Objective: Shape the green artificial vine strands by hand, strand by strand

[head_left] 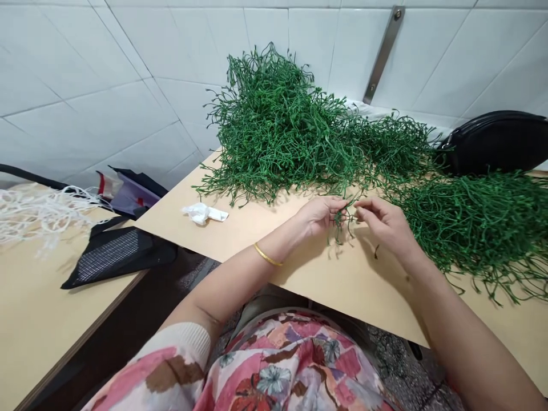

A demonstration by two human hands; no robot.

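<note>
Between my hands, over the pale wooden table [252, 231], is a small green plastic stem sprig [338, 225] with thin dangling ends. My left hand [319, 216] is closed on it, fingertips pinching its upper part. My right hand [383, 222] is also closed in a pinch close by on the right; what its fingertips hold is too small to make out. Behind both hands rises a large tangled heap of green plastic stems [278, 125]. A second pile of green stems [475, 222] lies to the right of my right hand.
A crumpled white tissue [204, 213] lies left of my hands. A black bag [499, 142] stands at the back right by the tiled wall [192, 45]. On another table at left are white strings [47, 214] and a black mesh pouch [115, 254], with a gap between the tables.
</note>
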